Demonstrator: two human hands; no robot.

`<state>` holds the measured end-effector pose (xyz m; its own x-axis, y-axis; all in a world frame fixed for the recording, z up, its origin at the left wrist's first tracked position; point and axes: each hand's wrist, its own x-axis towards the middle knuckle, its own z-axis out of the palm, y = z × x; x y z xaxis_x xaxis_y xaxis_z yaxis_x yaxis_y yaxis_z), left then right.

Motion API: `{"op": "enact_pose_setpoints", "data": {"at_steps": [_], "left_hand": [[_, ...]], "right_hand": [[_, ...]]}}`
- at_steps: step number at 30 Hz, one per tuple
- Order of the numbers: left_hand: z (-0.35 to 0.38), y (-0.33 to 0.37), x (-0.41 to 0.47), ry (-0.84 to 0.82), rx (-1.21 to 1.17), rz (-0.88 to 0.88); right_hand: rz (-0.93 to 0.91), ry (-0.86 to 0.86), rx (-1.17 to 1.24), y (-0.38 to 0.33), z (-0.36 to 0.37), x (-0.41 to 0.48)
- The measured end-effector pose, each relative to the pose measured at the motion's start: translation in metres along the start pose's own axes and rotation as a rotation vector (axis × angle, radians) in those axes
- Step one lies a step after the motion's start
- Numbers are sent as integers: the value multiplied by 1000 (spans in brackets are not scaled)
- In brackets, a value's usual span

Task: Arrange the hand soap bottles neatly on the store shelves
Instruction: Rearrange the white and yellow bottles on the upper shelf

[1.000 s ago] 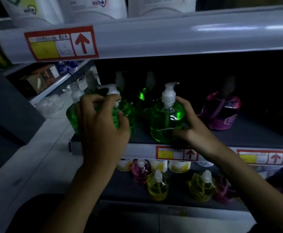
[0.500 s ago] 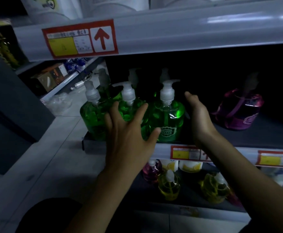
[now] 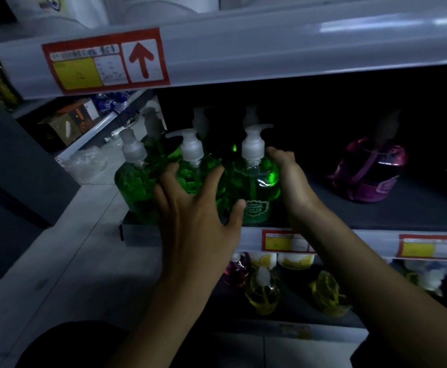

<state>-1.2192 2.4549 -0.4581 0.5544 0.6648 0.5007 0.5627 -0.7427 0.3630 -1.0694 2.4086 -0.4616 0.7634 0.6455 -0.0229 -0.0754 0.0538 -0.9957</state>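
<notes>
Soap bottles (image 3: 190, 176), green with white pumps, stand bunched at the left end of the middle shelf (image 3: 323, 208). Three form a front row close to its lip, with dimmer ones behind. I record the left bottle (image 3: 134, 189) at the shelf's very corner, with no hand on it. The left hand (image 3: 198, 216) lies spread, fingers nearly straight, across the front of the middle bottle (image 3: 189, 170), its thumb reaching the label of the right bottle (image 3: 257, 192). I judge this a brace to stop the row tipping forward while it is squared. The right hand (image 3: 294, 181) is cupped on the right bottle's far side, fingers curled round its shoulder, presumably to press it against its neighbour. The pump spouts point different ways, so I rate the facing as not yet uniform. Well apart to the right, a purple bottle (image 3: 368, 171) stands alone in shadow. Yellow bottles (image 3: 262, 293) occupy the shelf below.
</notes>
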Motion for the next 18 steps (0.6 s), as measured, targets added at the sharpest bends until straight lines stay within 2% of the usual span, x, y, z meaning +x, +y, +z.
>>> {"op": "enact_pose_setpoints", "data": {"at_steps": [1, 3, 6, 9, 13, 18], "left_hand": [[-3, 6, -2, 66, -13, 28], [-7, 21, -6, 166, -53, 138], [-5, 46, -10, 137, -108, 345], [13, 74, -8, 72, -147, 457], [46, 133, -11, -18, -332, 506], [87, 220, -21, -271, -733, 397]], "right_hand": [[-42, 10, -83, -1, -4, -3], [-238, 64, -337, -5, -18, -18], [-583, 151, -756, -11, -50, -49], [-623, 237, -1007, -4, -96, -71], [-596, 546, -1013, -9, -171, -87], [-461, 1027, -735, -22, -259, -98]]}}
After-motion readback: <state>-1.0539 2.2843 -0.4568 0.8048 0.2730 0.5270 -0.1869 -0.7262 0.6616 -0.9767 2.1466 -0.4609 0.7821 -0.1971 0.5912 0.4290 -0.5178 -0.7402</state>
